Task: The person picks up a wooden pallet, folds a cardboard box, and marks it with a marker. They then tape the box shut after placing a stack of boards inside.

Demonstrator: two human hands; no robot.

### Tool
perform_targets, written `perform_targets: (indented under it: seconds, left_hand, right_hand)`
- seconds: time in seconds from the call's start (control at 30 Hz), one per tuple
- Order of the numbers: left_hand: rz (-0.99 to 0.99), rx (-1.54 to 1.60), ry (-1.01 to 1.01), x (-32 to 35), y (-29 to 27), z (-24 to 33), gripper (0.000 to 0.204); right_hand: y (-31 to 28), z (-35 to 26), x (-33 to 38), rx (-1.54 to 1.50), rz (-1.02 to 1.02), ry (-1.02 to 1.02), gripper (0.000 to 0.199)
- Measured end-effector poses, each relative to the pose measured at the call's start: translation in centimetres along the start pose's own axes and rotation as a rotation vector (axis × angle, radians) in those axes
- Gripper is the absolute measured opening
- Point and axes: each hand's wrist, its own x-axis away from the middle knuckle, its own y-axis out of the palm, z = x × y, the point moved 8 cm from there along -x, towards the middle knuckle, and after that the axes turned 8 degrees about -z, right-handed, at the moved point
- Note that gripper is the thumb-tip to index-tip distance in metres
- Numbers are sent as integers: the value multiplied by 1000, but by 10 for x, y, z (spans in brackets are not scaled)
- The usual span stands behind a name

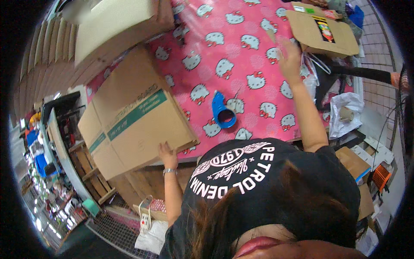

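A stack of flattened brown cardboard boxes (133, 125) with a green printed band lies at the left of the pink table cover (241, 60). Across its near edge rests my left hand (168, 156), fingers stretched out on the cardboard, a watch on the wrist. My right hand (290, 58) reaches far out over the cover at the right, somewhat blurred, its fingers apart and nothing visible in them. Beside it stands an open cardboard carton (321, 36) with a colourful label. Between my hands sits a blue tape dispenser (223, 113), nearer to my body.
More cardboard boxes (118, 32) are piled at the far left, next to a row of folded cardboard (45, 45). White plastic wrapping (346, 114) with a roll lies at the right edge. Below the table's left side are wooden pallets (88, 172) and a white bag (152, 237).
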Motion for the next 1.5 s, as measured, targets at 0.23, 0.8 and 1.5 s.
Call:
perform_targets:
  seconds: [0.23, 0.8, 1.5]
  left_hand:
    - [102, 223, -164, -6, 9, -66, 75]
    - [28, -115, 906, -93, -83, 41, 66]
    - [26, -414, 761, -176, -81, 114, 63]
  right_hand:
    - [145, -175, 165, -415, -790, 194, 26]
    - [192, -25, 227, -316, -275, 1109, 38]
    - [329, -103, -111, -62, -281, 470, 35]
